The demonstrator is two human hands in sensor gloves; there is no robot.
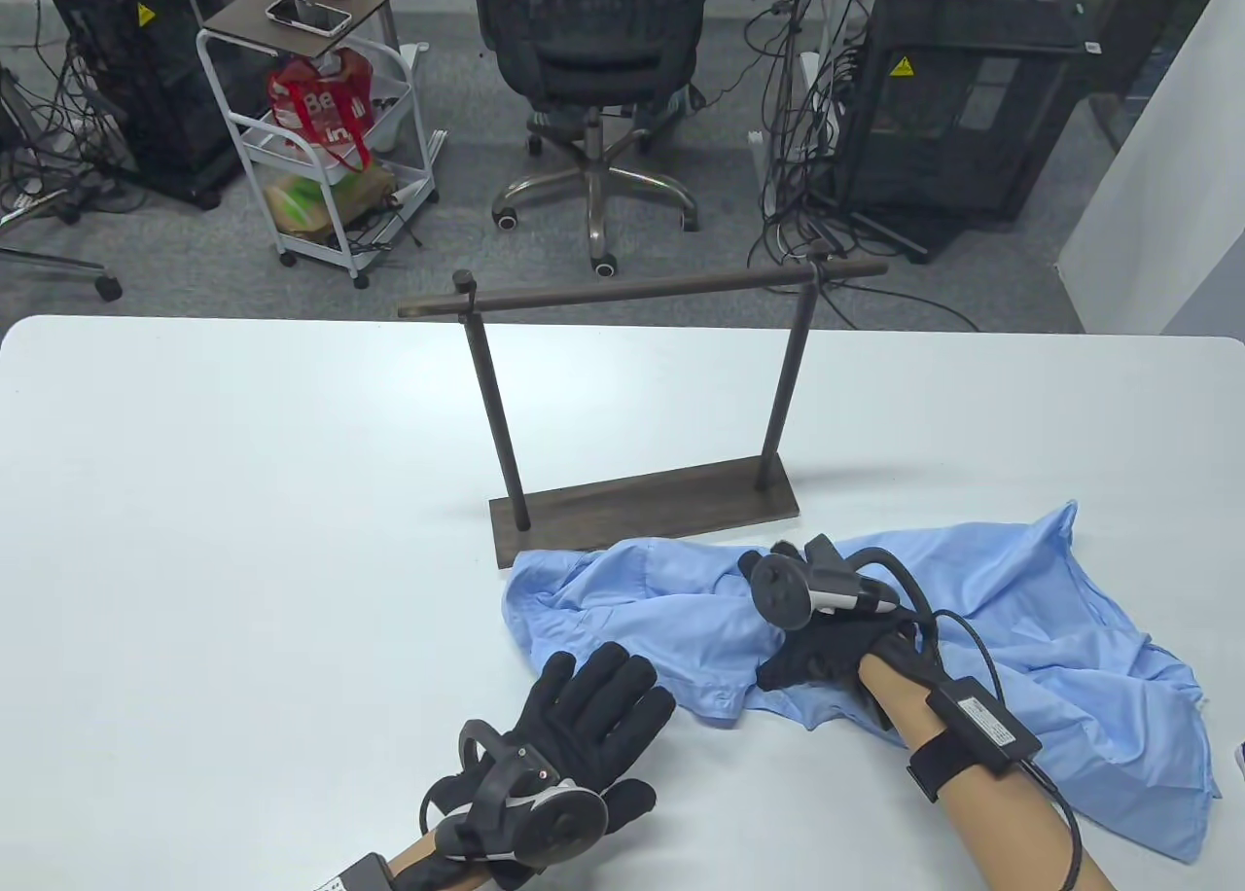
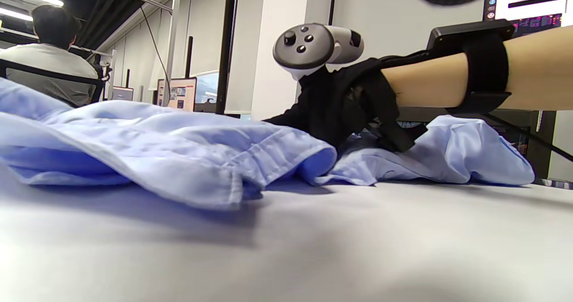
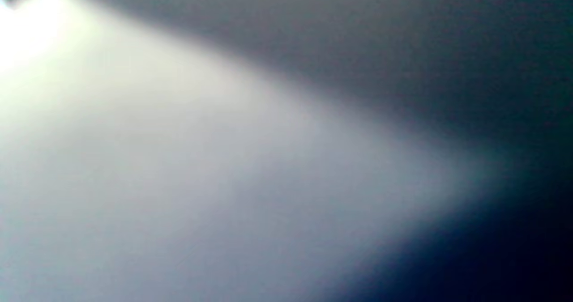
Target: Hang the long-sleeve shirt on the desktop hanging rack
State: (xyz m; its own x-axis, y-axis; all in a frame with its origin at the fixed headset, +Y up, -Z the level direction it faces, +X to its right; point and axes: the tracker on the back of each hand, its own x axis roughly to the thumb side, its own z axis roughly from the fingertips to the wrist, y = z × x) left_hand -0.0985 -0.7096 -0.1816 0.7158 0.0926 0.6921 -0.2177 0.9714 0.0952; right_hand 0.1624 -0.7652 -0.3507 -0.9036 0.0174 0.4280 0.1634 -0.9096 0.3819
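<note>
The left hand (image 1: 569, 735) lies palm down with its fingers (image 1: 608, 682) spread and stretched forward, holding nothing, tracker on its back. The right hand (image 1: 827, 653) is further forward, curled palm down, its fingers closed in a grip; its bare forearm (image 1: 958, 794) carries a strapped sensor box.

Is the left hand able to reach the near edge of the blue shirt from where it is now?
Probably yes. The left hand lies flat on the table with fingers spread, just beside the shirt hem, and nothing stands between them. The right hand rests further along the cloth, out of the way.
</note>
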